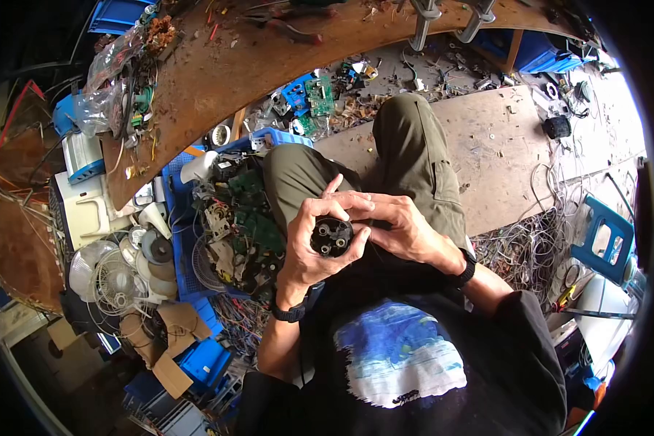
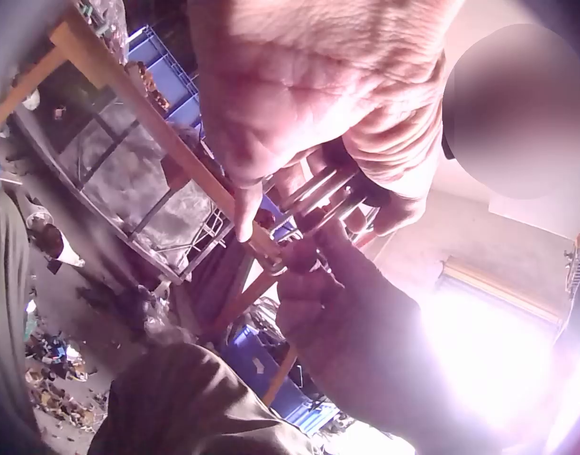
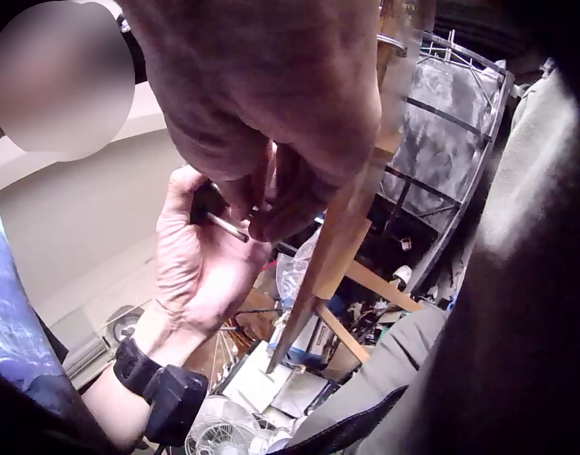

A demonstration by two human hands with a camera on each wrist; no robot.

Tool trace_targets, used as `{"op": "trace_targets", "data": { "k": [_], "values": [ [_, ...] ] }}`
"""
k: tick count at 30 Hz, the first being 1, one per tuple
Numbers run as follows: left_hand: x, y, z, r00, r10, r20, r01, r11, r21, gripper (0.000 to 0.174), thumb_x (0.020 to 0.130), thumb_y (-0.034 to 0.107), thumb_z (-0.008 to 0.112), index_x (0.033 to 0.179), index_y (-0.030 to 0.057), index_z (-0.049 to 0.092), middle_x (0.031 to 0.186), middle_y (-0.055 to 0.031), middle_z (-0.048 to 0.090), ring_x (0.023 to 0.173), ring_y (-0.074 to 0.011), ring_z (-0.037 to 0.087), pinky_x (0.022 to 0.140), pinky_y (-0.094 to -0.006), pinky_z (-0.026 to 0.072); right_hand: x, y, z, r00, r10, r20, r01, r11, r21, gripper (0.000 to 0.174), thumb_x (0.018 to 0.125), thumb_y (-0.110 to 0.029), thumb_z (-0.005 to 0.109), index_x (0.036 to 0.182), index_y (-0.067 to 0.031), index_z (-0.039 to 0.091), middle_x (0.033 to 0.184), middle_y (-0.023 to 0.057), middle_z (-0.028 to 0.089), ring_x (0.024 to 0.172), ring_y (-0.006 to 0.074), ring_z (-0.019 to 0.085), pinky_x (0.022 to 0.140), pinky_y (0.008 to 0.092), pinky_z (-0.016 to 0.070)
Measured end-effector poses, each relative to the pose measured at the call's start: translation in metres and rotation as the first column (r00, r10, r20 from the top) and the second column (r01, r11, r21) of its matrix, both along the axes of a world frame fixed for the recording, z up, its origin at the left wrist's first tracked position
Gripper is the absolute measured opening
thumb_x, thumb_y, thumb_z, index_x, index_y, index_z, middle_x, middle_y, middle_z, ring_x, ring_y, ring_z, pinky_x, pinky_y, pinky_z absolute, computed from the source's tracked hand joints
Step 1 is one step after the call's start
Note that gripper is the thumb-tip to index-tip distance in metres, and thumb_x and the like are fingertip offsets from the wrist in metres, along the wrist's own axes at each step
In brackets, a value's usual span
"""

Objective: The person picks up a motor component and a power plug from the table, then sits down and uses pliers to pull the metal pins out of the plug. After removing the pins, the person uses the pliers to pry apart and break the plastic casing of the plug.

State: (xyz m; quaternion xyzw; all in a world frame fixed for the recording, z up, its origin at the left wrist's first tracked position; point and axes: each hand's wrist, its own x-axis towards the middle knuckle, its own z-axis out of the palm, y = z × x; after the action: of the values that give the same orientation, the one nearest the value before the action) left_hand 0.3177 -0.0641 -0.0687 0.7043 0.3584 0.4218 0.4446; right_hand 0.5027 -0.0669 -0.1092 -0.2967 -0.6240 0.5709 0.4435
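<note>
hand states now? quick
Left hand: grips the round black part.
Right hand: fingertips pinch the same part's edge.

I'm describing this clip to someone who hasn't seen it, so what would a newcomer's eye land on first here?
First, the round black plastic part with holes in its face, gripped in the left hand above the lap while the right hand pinches its rim. Next, the blue plastic crate heaped with green circuit boards beside the left knee, and the tangle of pale wires on the floor to the right.
</note>
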Motion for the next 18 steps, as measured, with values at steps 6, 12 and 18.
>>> {"op": "trace_targets", "data": {
  "k": [6,12,18],
  "values": [
    [0.001,0.0,0.004,0.994,0.028,-0.102,-0.025,0.999,0.035,0.041,0.08,-0.004,0.077,0.106,0.0067,0.047,0.108,-0.0136,0.073,0.107,-0.0278,0.071,0.116,-0.0613,0.0354,0.002,0.001,-0.001,0.999,0.027,0.041,-0.028,0.999,0.023,0.038,0.086,0.007,0.067,0.123,0.0004,0.065,0.11,0.0169,0.071,0.106,0.0317,0.071,0.091,0.0408,0.0559],
    [0.003,0.001,0.006,0.99,0.031,-0.141,-0.023,0.998,0.059,0.038,0.08,-0.003,0.076,0.106,0.0077,0.049,0.109,-0.012,0.073,0.108,-0.0294,0.071,0.115,-0.0614,0.0358,0.001,0.001,0.0,1.0,0.02,-0.024,-0.022,0.996,-0.083,0.046,0.082,0.007,0.07,0.127,0.0004,0.063,0.116,0.0165,0.071,0.109,0.0307,0.07,0.096,0.0395,0.0553],
    [0.006,0.002,0.005,0.981,0.026,-0.192,-0.008,0.995,0.097,0.038,0.08,-0.001,0.077,0.105,0.0093,0.05,0.111,-0.0112,0.072,0.113,-0.0313,0.069,0.116,-0.0606,0.0362,-0.001,0.002,-0.008,0.999,-0.032,0.014,0.032,0.999,-0.007,0.046,0.078,0.006,0.074,0.123,-0.0002,0.065,0.11,0.0154,0.072,0.104,0.0296,0.071,0.092,0.0391,0.0563]
  ]
}}
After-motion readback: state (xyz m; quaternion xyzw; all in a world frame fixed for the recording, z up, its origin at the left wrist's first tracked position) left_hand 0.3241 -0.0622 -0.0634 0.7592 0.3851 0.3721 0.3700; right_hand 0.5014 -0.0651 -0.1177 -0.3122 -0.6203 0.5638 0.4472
